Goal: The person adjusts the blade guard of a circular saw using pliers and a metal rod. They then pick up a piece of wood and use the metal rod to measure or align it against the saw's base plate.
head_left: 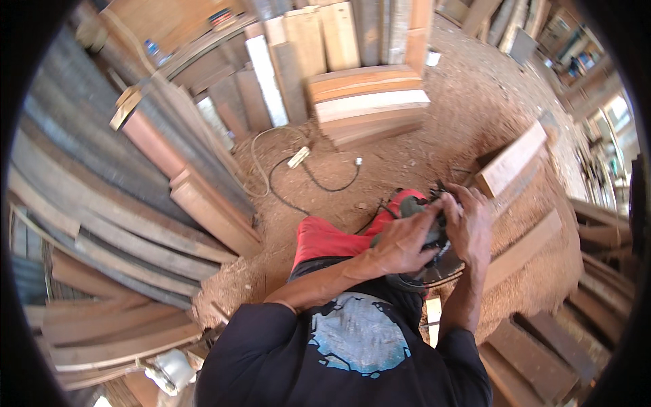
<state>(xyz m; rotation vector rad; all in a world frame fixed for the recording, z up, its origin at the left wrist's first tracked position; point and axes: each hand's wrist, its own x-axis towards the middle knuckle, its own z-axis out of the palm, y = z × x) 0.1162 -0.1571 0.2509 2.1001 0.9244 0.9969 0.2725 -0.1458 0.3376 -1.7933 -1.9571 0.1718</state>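
A green and black power tool [427, 239], which looks like a hand-held saw, rests at my lap over my red trousers. My left hand [407, 245] lies across its body from the left, fingers curled round it. On the far right side of the tool, my right hand [469, 220] is bent over it, with thumb and fingers closed near its front end. Both hands hide much of the tool, and what the right fingertips pinch is too blurred to make out. A dark curved edge [444, 275] shows below the hands.
A white socket strip [298, 157] and a dark cord ending in a white plug [359, 161] lie on the sawdust floor ahead. Stacked boards [369, 102] stand beyond. A pale wooden block [512, 159] sits to the right. Long planks [135, 237] lean along the left.
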